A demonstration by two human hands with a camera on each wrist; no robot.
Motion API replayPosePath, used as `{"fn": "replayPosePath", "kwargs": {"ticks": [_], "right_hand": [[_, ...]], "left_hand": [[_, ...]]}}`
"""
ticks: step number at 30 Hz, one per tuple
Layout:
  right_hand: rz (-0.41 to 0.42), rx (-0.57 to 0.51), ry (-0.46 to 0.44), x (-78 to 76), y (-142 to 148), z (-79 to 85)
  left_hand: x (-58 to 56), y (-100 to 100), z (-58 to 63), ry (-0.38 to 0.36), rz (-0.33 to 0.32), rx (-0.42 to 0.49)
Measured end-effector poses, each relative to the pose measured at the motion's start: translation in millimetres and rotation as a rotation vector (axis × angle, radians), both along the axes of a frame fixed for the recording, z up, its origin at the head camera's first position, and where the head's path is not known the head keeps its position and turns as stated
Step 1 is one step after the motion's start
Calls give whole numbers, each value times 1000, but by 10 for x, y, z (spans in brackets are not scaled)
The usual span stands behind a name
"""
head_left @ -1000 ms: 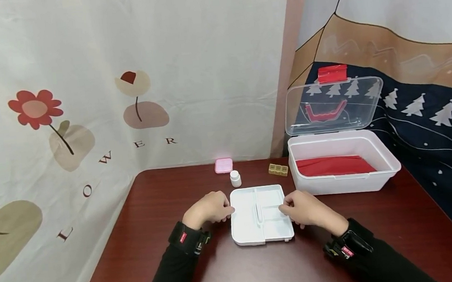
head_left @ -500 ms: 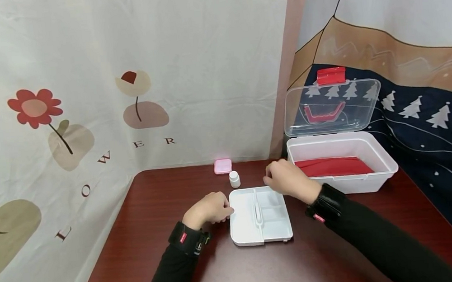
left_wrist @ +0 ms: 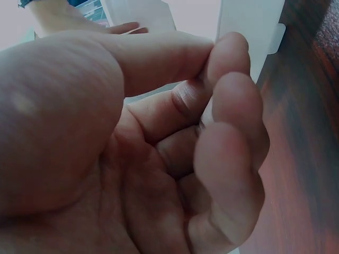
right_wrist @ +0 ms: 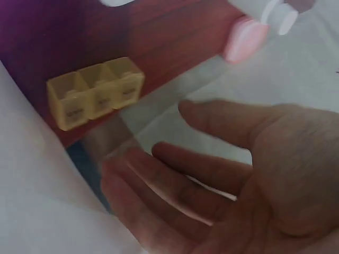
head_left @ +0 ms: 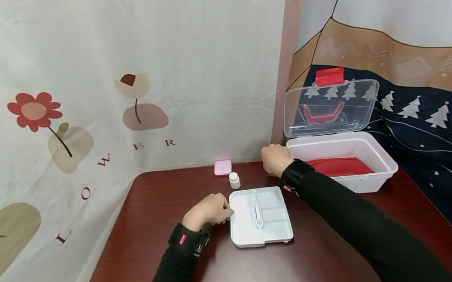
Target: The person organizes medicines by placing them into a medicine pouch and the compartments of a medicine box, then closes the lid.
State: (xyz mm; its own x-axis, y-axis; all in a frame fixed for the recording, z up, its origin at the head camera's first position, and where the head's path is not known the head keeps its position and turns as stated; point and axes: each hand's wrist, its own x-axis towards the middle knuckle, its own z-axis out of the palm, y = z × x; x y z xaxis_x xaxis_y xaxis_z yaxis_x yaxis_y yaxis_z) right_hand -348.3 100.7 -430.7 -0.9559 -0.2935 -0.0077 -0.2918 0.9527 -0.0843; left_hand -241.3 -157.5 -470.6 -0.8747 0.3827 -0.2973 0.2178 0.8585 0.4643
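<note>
A flat white compartment box (head_left: 243, 221) lies on the table with a long raised strip down its middle. My left hand (head_left: 210, 209) is at its left edge. In the left wrist view, the thumb and curled fingers (left_wrist: 228, 58) pinch at the box's edge, though the contact is partly hidden. Toward the back, my right hand (head_left: 276, 160) reaches over a small yellow translucent pill box (right_wrist: 96, 92) with three compartments. The right wrist view shows that hand's fingers (right_wrist: 175, 180) spread and loosely bent, apart from the pill box. The head view mostly hides the pill box behind the hand.
Beside the right hand stands a white bin (head_left: 361, 183) containing red cloth (head_left: 343, 166), its clear lid (head_left: 329, 108) raised. A small white bottle (head_left: 235, 181) and a pink square case (head_left: 222, 167) sit behind the compartment box. Printed fabric (head_left: 203, 70) hangs along the table's back edge.
My right hand has left the compartment box's right edge and moved back to the yellow pill box. The left hand has stayed at the left edge.
</note>
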Motion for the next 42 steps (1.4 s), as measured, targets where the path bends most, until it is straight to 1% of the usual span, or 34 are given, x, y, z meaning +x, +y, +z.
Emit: {"fn": "replayPosePath", "kwargs": {"ticks": [1, 2, 5, 7, 10, 12, 14, 16, 18, 21, 25, 27, 28, 29, 31, 34, 40, 42], "right_hand": [[-1, 14, -18, -6, 0, -10], [-17, 31, -63, 41, -31, 44], [-33, 59, -105, 1, -36, -32], [-38, 63, -86, -129, -16, -215], [-51, 65, -95, -289, -3, -440], [-58, 66, -94, -436, 22, -648], [-73, 77, -133, -494, 25, -754], [-78, 76, -125, -581, 55, -901], [-80, 77, -116, -636, 77, -990], [-66, 71, -88, -539, 68, -900], [-43, 53, -86, -194, -32, -513], [-24, 40, -56, -53, -76, -376], [-17, 38, -54, 22, -105, -282], [-7, 35, -33, 66, -119, -241], [10, 32, -4, 123, -142, -186], [33, 32, 21, 168, -173, -108], [57, 22, 34, 254, -160, 64], [56, 3, 20, 293, -128, 107]], "left_hand": [[0, -2, -10, -1, 1, 1], [1, -5, -18, -2, 1, 0], [-4, -11, -35, -7, 1, 6], [-8, -12, -35, -9, 3, 14], [-12, -12, -35, -13, 6, 14], [-13, -7, -38, -14, 8, 14], [-7, -4, -44, -18, 7, 14], [-1, 2, -40, -22, 4, 21], [4, 8, -31, -23, 2, 25], [7, 12, -12, -27, 2, 27], [-2, 0, 1, -31, 10, 19], [-10, -12, 1, -30, 14, 17], [-15, -15, 3, -29, 15, 18], [-19, -18, 3, -29, 14, 20], [-22, -26, 0, -32, 9, 21], [-21, -36, -6, -34, 6, 23], [-26, -42, -13, -40, 6, 35], [-35, -45, -11, -43, 7, 32]]}}
